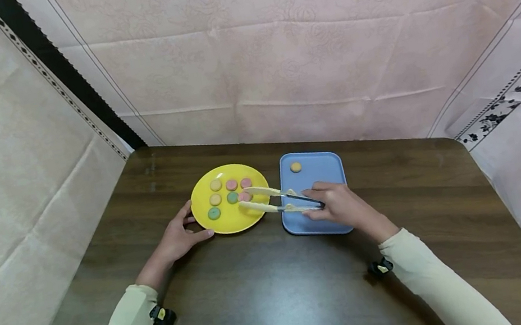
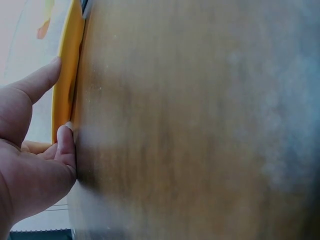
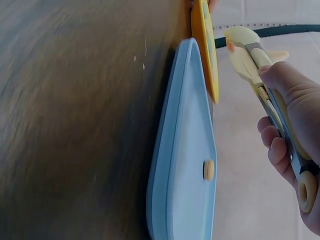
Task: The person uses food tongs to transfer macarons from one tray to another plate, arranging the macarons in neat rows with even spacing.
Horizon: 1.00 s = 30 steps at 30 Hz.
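Note:
My left hand [image 1: 180,236] rests against the left rim of a round yellow plate [image 1: 204,225], thumb and fingers spread along its edge. Several small macaron-like rounds lie on the plate, among them a green one [image 1: 214,213] and a cream one [image 1: 215,185]. With my right hand [image 1: 334,205] I grip cream-coloured tongs [image 3: 260,75] with grey and black parts, reaching left over the plate. A pink round [image 1: 244,196] is between the tong tips; whether they squeeze it I cannot tell. On a blue tray [image 1: 309,228], below the right hand, sits one yellow round [image 3: 208,170].
The plate and tray stand side by side on a dark brown wooden table [image 1: 261,298], near its far edge. Pale patterned cloth [image 1: 276,69] hangs behind the table and at both sides. Each wrist bears a small black device [image 1: 163,317].

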Available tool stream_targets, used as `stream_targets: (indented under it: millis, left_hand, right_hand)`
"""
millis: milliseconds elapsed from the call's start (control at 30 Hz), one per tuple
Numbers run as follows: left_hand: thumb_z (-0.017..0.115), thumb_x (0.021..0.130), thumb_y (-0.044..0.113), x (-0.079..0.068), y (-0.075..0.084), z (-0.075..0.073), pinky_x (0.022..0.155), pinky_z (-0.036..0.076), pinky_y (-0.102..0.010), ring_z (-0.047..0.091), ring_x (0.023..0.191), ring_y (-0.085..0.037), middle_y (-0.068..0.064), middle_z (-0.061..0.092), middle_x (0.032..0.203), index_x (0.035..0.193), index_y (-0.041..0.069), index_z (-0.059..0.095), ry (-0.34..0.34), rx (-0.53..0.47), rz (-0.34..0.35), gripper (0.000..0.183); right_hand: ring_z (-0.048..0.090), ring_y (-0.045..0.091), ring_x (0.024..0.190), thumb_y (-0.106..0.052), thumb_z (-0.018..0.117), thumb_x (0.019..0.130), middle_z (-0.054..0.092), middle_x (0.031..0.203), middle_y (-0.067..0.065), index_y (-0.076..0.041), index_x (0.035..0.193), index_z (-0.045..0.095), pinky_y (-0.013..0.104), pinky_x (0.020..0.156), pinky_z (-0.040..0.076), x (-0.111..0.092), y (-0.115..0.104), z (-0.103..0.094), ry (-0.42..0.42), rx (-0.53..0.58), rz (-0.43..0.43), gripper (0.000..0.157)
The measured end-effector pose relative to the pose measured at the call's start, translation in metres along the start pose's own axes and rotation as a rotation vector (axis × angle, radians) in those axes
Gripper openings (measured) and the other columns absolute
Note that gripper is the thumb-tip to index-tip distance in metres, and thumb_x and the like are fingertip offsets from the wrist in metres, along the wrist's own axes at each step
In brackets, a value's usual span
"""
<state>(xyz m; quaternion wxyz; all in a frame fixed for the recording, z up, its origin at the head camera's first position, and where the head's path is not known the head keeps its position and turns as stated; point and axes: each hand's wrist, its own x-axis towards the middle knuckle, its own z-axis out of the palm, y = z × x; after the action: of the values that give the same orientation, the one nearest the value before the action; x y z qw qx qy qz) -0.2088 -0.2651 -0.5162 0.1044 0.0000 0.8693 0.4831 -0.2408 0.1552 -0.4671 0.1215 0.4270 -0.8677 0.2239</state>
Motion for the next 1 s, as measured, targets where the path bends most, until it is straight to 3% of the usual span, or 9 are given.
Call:
stream_targets:
  millis: [233,500,733,1000]
  left_hand:
    - [0.084,0.086,0.035,0.0,0.0,0.0,0.098,0.048,-0.044,0.045,0.135,-0.034,-0.017,0.03,0.164,0.165,0.006,0.009,0.0,0.008,-0.02,0.113]
    - [0.085,0.086,0.032,0.002,-0.001,0.0,0.096,0.048,-0.042,0.046,0.134,-0.032,-0.016,0.032,0.163,0.164,0.006,0.011,0.003,0.01,-0.007,0.111]
    - [0.084,0.087,0.032,0.0,-0.001,0.0,0.096,0.048,-0.042,0.046,0.134,-0.033,-0.017,0.032,0.163,0.164,0.004,0.011,0.003,0.003,0.004,0.111]
    - [0.084,0.087,0.031,0.0,0.002,0.001,0.094,0.049,-0.04,0.047,0.132,-0.033,-0.017,0.034,0.161,0.164,0.005,0.013,0.007,0.003,0.003,0.108]
  right_hand:
    - [0.05,0.008,0.066,-0.027,0.082,0.088,0.066,0.086,0.008,0.0,0.115,0.076,0.023,0.057,0.048,0.015,-0.012,0.008,-0.065,-0.036,-0.028,0.038]
    - [0.049,0.008,0.066,-0.028,0.08,0.09,0.066,0.087,0.007,-0.002,0.115,0.076,0.023,0.059,0.047,0.028,-0.019,0.014,-0.146,-0.059,0.006,0.036]
    - [0.05,0.007,0.066,-0.028,0.08,0.09,0.067,0.087,0.007,-0.002,0.116,0.076,0.023,0.059,0.048,0.026,-0.019,0.014,-0.126,-0.028,0.004,0.037]
    - [0.051,0.008,0.067,-0.026,0.081,0.09,0.067,0.09,0.009,0.0,0.119,0.075,0.022,0.058,0.048,0.016,-0.013,-0.002,-0.078,0.011,0.033,0.039]
